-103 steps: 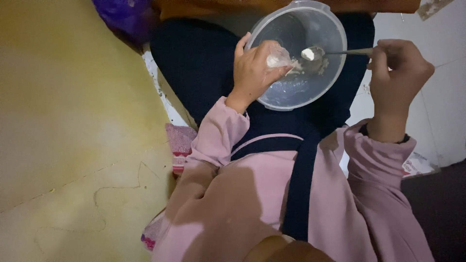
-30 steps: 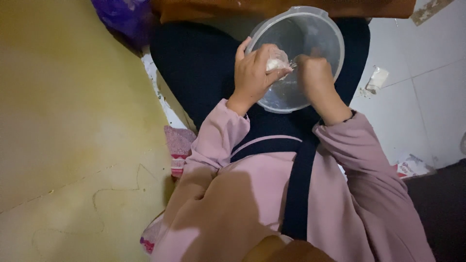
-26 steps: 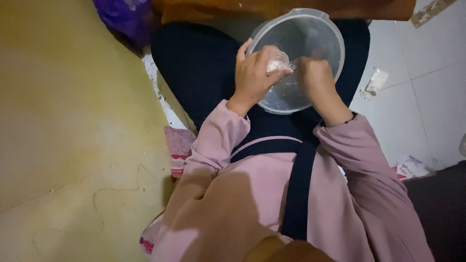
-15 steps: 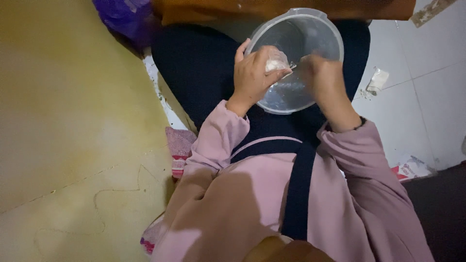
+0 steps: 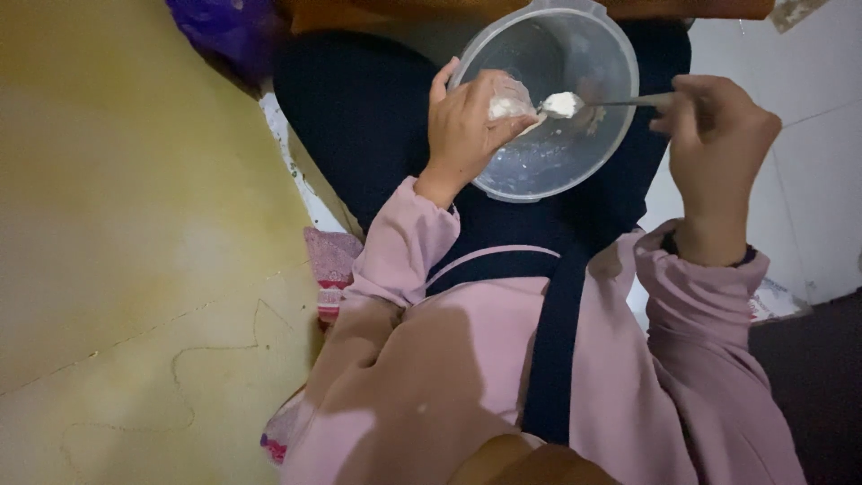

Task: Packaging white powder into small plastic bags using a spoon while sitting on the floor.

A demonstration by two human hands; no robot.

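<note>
Over clear lap bowl (image 5: 575, 153), spoon (image 5: 584, 103) pinched in right hand (image 5: 718, 135), left hand (image 5: 467, 126) cupping dough (image 5: 507, 103).

A single head-worn camera looks steeply down from close above the person's chest and lap, taking in both hands over a clear bowl (image 5: 548, 99).

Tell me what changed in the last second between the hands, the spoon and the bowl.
The right hand drew back to the right, out past the rim of the clear plastic bowl, gripping the spoon by its handle. The spoon's head, loaded with white paste, now sits beside the small white lump pinched in the left hand. A second ago both hands were bunched together over the bowl. The left hand, its lump and the bowl on the lap stayed put.
</note>
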